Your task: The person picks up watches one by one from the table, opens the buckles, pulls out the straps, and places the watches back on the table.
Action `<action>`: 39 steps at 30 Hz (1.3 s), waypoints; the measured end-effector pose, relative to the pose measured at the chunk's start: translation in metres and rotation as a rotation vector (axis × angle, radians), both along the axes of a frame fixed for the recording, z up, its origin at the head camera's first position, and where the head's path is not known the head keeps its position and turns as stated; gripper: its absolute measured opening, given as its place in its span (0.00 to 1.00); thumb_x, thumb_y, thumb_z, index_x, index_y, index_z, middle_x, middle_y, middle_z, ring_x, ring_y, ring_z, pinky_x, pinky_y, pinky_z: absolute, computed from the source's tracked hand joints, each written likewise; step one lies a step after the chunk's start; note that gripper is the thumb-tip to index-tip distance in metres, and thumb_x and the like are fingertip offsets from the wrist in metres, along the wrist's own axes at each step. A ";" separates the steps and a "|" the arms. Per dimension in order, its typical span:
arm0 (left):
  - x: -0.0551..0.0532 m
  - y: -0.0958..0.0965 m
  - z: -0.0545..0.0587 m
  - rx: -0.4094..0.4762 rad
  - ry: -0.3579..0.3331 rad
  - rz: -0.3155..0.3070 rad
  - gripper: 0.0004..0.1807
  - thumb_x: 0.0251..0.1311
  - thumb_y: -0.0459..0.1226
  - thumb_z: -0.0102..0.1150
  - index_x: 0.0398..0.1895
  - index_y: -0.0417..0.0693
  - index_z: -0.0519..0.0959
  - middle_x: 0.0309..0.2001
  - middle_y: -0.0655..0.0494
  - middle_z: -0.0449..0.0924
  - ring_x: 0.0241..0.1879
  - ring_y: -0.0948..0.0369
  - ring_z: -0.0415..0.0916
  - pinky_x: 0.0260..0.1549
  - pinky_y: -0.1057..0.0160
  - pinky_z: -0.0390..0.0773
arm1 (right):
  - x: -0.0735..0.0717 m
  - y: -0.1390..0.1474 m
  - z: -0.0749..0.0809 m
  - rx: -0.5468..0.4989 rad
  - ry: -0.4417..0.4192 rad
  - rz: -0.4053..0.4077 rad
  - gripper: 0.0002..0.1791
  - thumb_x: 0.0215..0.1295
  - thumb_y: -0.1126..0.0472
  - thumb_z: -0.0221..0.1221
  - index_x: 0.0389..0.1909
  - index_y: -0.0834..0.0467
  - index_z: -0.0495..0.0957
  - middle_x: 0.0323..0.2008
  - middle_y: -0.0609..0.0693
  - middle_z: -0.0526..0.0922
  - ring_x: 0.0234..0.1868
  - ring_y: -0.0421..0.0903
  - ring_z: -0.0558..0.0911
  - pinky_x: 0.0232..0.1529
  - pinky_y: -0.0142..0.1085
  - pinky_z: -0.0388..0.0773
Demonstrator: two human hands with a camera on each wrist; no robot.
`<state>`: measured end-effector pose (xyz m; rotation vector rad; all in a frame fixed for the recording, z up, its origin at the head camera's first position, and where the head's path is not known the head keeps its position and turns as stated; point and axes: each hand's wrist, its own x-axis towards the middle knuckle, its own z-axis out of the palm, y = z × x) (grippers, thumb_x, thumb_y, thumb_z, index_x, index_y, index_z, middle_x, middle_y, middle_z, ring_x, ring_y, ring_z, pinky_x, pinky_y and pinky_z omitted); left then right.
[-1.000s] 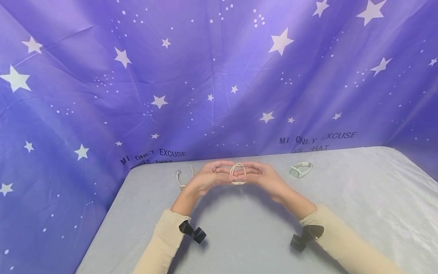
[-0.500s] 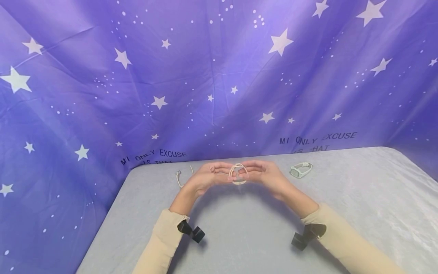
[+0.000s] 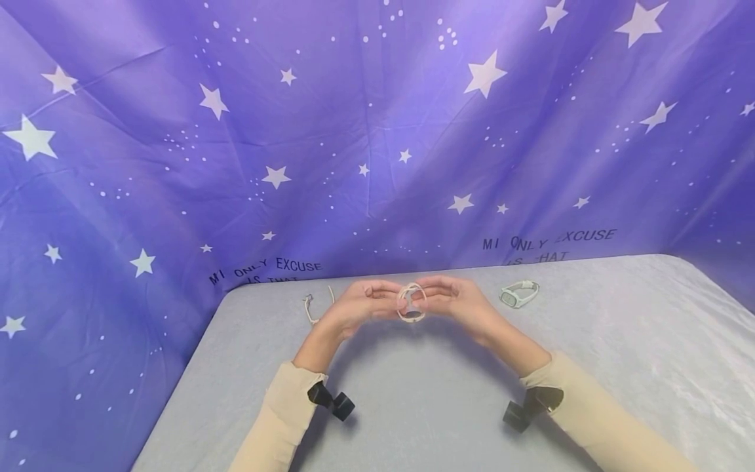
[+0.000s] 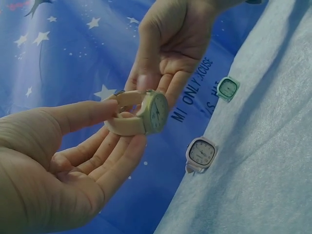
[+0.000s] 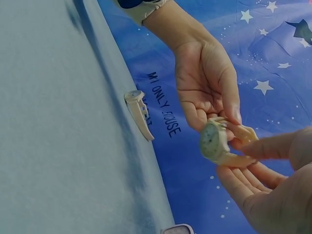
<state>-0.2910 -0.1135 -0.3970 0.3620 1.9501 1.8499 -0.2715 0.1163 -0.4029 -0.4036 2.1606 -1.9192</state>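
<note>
Between the hands, raised over the table, is a cream wristwatch [image 3: 412,319] with its strap curved into a loop. Its round dial [image 4: 158,113] faces right in the left wrist view. My left hand [image 3: 356,305] pinches the strap between thumb and fingers. From the other side my right hand [image 3: 459,304] holds the watch, its thumb and fingers at the strap near the case. Both thumbs lie close to the buckle end [image 4: 118,96]. The fingers partly hide the strap.
On the grey cloth-covered table [image 3: 407,406] lie a mint-green watch [image 3: 518,294] at the right and a cream-strapped watch [image 3: 310,311] at the left. A pinkish square watch [image 4: 201,152] lies near the far edge. A purple starry curtain [image 3: 377,131] hangs behind.
The wristwatch has turned slightly, and its loop looks rounder than a second ago. My fingertips have drawn slightly apart. Both hands keep about the same place; the other watches have not moved.
</note>
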 end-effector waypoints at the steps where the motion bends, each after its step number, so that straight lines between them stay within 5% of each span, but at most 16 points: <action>1: 0.001 0.000 0.000 -0.005 0.018 -0.005 0.22 0.59 0.27 0.67 0.57 0.31 0.79 0.45 0.47 0.89 0.41 0.60 0.87 0.58 0.49 0.83 | 0.000 0.000 0.001 0.008 0.013 0.006 0.28 0.63 0.67 0.66 0.65 0.67 0.73 0.57 0.64 0.83 0.52 0.48 0.87 0.60 0.41 0.82; 7: 0.003 0.001 0.000 -0.062 0.128 -0.026 0.20 0.57 0.27 0.68 0.54 0.32 0.81 0.44 0.43 0.89 0.46 0.48 0.87 0.54 0.54 0.84 | 0.002 0.002 0.004 0.085 0.142 0.026 0.25 0.66 0.63 0.65 0.63 0.66 0.75 0.57 0.64 0.83 0.57 0.56 0.84 0.62 0.47 0.81; 17: 0.008 0.005 0.003 -0.113 0.181 -0.015 0.18 0.55 0.26 0.69 0.51 0.31 0.83 0.42 0.40 0.89 0.38 0.60 0.87 0.49 0.59 0.85 | 0.003 0.000 0.003 0.179 0.281 0.018 0.17 0.67 0.62 0.65 0.53 0.65 0.82 0.50 0.61 0.87 0.53 0.57 0.86 0.58 0.49 0.83; 28: 0.008 0.004 0.004 -0.091 0.197 -0.048 0.18 0.56 0.25 0.68 0.50 0.29 0.83 0.44 0.36 0.88 0.45 0.41 0.87 0.50 0.58 0.86 | 0.003 0.001 0.006 0.200 0.281 0.005 0.14 0.64 0.65 0.67 0.49 0.66 0.84 0.46 0.61 0.89 0.49 0.54 0.88 0.54 0.45 0.85; 39: 0.007 0.006 0.002 -0.107 0.188 -0.035 0.17 0.56 0.28 0.71 0.50 0.34 0.85 0.45 0.40 0.89 0.44 0.49 0.89 0.53 0.57 0.85 | 0.002 0.001 0.007 0.178 0.227 -0.020 0.14 0.63 0.66 0.67 0.47 0.67 0.83 0.46 0.62 0.88 0.48 0.55 0.88 0.55 0.46 0.85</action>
